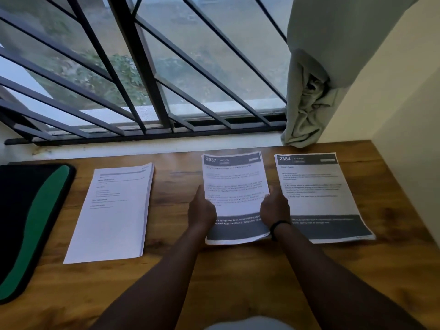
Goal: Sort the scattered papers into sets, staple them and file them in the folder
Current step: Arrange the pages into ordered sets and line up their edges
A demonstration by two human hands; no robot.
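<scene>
Both the left hand (pixel 202 210) and right hand (pixel 273 207) grip the middle set (pixel 234 186), long axis near-to-far, with the folder (pixel 28 222) far left on the counter (pixel 214 282).

Bare wooden table (pixel 171 277) lies open between the white stack (pixel 112 210) and the held sheets (pixel 234 186).
</scene>
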